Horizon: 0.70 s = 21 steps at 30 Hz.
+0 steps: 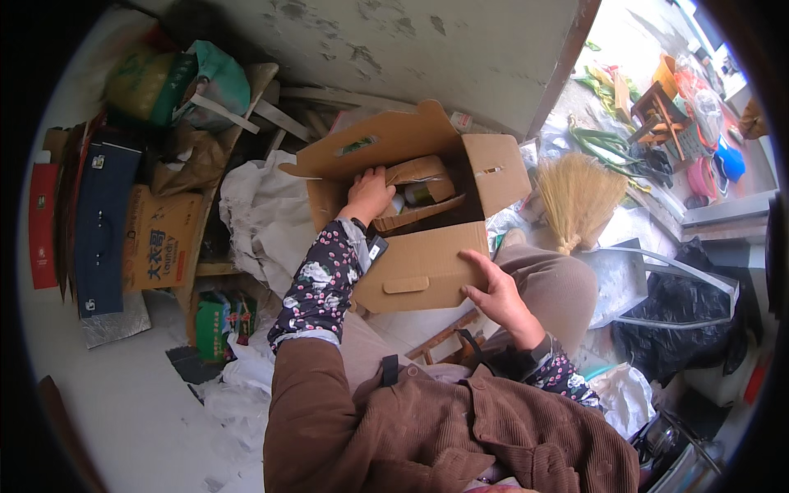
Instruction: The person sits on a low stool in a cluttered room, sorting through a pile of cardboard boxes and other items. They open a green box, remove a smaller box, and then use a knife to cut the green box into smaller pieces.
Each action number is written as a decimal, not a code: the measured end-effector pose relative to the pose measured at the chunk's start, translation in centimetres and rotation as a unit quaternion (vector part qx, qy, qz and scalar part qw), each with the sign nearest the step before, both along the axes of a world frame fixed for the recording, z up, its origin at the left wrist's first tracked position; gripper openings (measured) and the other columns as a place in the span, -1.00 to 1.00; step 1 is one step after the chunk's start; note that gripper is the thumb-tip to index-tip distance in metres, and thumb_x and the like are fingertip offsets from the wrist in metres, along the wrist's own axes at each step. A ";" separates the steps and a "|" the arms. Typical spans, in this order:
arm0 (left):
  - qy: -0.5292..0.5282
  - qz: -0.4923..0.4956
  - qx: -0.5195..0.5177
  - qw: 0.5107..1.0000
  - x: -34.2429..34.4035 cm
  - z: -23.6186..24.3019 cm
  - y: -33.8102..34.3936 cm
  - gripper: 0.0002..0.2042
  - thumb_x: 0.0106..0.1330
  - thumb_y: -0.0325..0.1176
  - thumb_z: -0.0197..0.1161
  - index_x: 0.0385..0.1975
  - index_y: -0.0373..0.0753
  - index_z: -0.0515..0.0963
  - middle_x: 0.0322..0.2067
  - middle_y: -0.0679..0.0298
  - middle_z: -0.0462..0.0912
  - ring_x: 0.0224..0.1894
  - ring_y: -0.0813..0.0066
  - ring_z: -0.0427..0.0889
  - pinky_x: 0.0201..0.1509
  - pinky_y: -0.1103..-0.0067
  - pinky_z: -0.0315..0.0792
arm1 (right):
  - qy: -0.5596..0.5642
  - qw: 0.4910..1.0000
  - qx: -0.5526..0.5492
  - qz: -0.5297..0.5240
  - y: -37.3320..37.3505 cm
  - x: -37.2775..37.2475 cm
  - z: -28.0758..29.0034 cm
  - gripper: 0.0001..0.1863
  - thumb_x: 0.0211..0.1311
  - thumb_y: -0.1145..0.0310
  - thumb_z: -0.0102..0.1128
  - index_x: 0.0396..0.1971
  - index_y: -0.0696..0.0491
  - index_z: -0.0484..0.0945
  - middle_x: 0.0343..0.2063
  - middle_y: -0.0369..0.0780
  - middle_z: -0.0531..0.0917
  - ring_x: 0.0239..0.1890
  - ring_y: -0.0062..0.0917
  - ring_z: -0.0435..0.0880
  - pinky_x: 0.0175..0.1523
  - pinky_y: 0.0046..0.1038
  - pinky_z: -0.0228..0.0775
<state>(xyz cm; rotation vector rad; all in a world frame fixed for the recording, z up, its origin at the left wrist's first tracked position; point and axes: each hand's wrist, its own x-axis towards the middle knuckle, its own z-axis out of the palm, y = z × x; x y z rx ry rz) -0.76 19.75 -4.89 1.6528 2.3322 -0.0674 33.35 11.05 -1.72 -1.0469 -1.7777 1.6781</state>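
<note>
A brown cardboard box [436, 267] stands in front of me with its flaps spread. My left hand [371, 197] reaches inside, its fingers bent over the edge of a smaller cardboard piece [415, 170]. Within that piece sits a rounded, dark-labelled container [420, 194], partly hidden. At the right edge of the near flap is my right hand [503, 297], thumb and forefinger on the cardboard and the other fingers mostly out of sight. One upright far flap has a handle hole.
A straw broom [577, 193] and a metal dustpan [616, 283] lie to the right, beside black plastic bags [678, 316]. On the left stand a dark blue case [104, 226] and a printed carton [163, 238]. White sheeting [267, 214] lies next to the box; a wall rises behind.
</note>
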 end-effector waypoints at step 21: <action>-0.013 -0.019 0.380 0.925 -1.9 17.5 -17.8 -0.57 0.21 -0.47 0.14 0.13 -0.19 0.44 0.02 0.04 0.55 0.12 -0.08 0.47 0.19 0.28 0.40 | 0.025 0.997 -0.067 -0.011 -0.9 -0.3 -0.7 -0.40 0.22 0.61 0.20 0.28 -0.09 0.40 -0.10 -0.28 0.61 -0.20 -0.64 0.56 -0.12 -0.56 0.49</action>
